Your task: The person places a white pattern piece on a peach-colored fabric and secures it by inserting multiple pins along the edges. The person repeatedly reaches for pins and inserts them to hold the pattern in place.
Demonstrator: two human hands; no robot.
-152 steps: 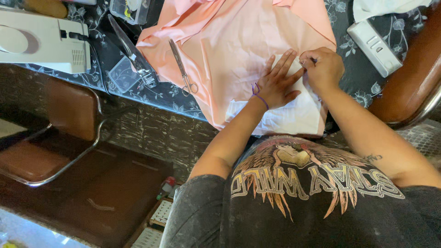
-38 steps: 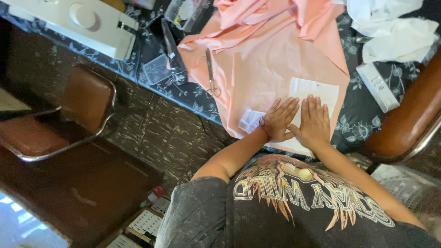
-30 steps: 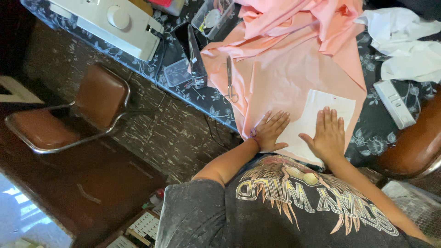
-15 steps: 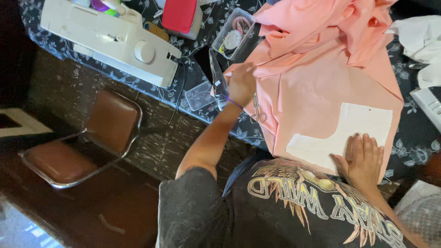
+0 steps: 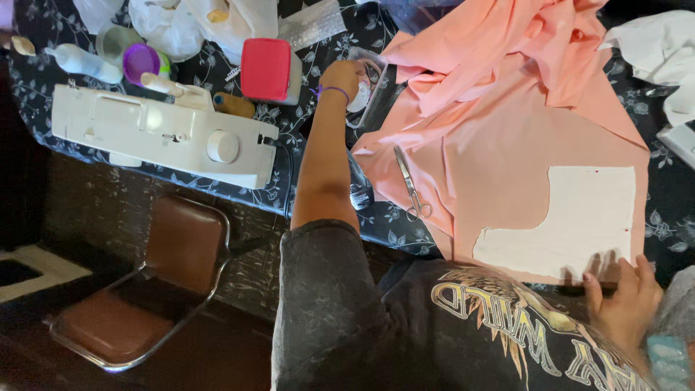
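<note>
Hands apart: left [image 5: 340, 76] reaches into clear container [image 5: 376, 80]; right [image 5: 622, 300] presses fabric edge [image 5: 507, 159].

Left hand [image 5: 342, 75] reaches into a clear plastic tray [image 5: 376, 80], but fingers are curled away, so can't tell if it grips anything; tray contents too small to make out. Right hand [image 5: 621, 297] is blurred w/ motion at the pink fabric [image 5: 499, 137] edge, contact unclear. White cloth [image 5: 655, 51] and a white box [image 5: 680, 141] are cut off by right edge; tabletop [image 5: 43, 43] runs past top.
</note>
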